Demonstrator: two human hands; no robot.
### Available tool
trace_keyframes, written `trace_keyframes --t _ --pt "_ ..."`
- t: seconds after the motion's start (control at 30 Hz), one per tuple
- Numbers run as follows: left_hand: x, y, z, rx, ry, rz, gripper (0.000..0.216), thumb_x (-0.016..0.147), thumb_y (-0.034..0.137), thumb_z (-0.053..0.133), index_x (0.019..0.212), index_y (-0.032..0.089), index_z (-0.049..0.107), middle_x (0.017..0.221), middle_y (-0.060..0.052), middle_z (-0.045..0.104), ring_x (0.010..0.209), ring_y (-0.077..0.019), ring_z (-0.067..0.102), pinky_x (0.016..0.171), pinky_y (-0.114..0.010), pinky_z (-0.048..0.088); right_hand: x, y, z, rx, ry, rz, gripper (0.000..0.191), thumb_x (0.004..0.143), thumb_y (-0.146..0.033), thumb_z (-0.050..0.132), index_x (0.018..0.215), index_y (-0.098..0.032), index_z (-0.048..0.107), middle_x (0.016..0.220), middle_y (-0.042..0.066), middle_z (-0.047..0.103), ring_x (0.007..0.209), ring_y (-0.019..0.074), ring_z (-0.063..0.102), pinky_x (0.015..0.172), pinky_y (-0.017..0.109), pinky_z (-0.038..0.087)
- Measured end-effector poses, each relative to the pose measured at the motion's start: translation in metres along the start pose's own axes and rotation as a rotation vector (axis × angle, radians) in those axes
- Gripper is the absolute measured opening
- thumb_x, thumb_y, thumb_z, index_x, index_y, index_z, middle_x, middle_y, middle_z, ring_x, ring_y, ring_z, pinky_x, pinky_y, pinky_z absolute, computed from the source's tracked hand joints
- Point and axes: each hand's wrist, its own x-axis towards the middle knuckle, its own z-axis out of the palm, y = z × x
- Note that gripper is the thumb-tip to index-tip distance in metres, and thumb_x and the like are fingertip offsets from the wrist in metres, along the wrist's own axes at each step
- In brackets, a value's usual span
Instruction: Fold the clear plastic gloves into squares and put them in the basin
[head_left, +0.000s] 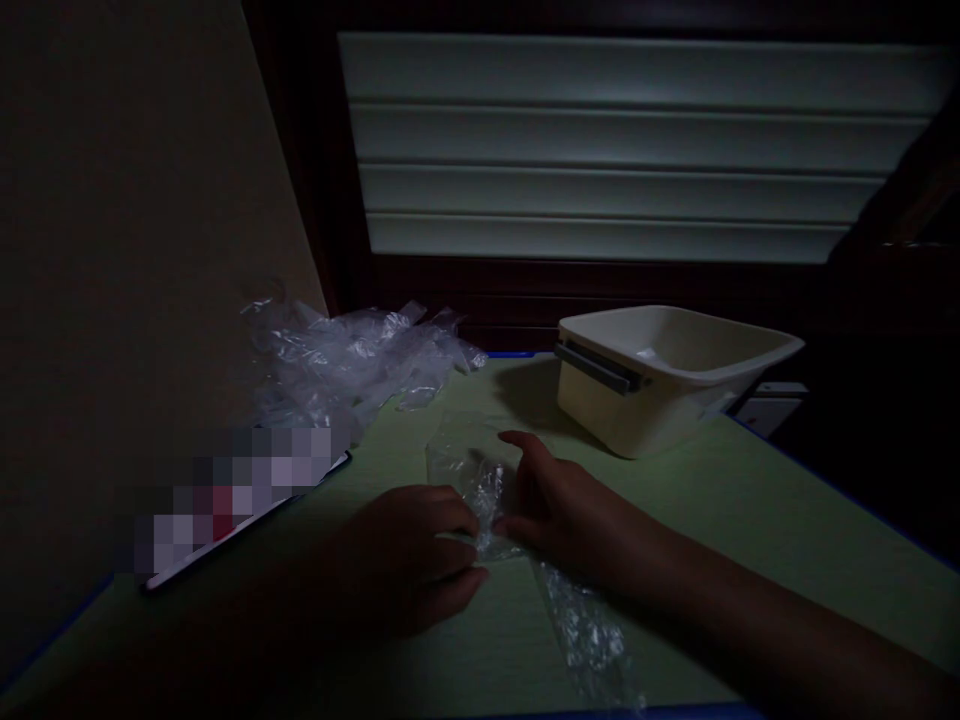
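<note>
A strip of clear plastic film (pixel 577 620) lies on the green table (pixel 750 500), running from near the front edge up between my hands. My left hand (pixel 409 560) rests on the table with its fingers curled, pinching the film near the middle. My right hand (pixel 559 500) touches the same film from the right, thumb and fingers closed on its crumpled part, index finger pointing away. The light is dim, so the grip is hard to see in detail.
A heap of crumpled clear plastic bags (pixel 352 365) lies at the back left. A cream plastic tub (pixel 667 375) with a dark handle stands at the back right. A flat card or booklet (pixel 240 510) lies on the left. Closed blinds (pixel 615 150) hang behind.
</note>
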Motion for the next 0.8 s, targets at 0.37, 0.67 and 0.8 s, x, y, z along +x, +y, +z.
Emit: trace_keyframes --t 0.37,0.67,0.8 --pt "0.001 0.002 0.001 -0.02 0.012 -0.063 0.022 0.085 0.017 0.047 0.106 0.014 0.052 0.107 -0.01 0.06 0.101 -0.0198 0.054 0.086 -0.032 0.046 -0.002 -0.005 -0.003 -0.188 -0.024 -0.085 0.001 0.077 -0.015 0.055 0.078 -0.015 0.056 0.079 0.004 0.058 0.068 0.0137 0.053 0.062 0.024 0.038" --pt "0.004 0.001 0.002 -0.148 -0.118 -0.182 0.019 0.08 0.013 0.049 0.096 0.015 0.059 0.099 -0.008 0.061 0.093 -0.019 0.055 0.085 -0.032 0.046 -0.006 -0.012 -0.003 -0.155 -0.175 -0.274 0.007 0.079 -0.014 0.049 0.077 -0.016 0.055 0.078 0.003 0.058 0.069 0.0126 0.054 0.062 0.022 0.039" --pt "0.004 -0.001 0.002 -0.154 -0.1 -0.179 0.023 0.081 0.012 0.043 0.1 0.014 0.056 0.103 -0.008 0.061 0.102 -0.0192 0.052 0.092 -0.035 0.041 -0.008 -0.015 -0.005 -0.205 -0.2 -0.288 0.007 0.08 -0.016 0.048 0.077 -0.016 0.054 0.077 0.004 0.059 0.068 0.0134 0.053 0.062 0.023 0.039"
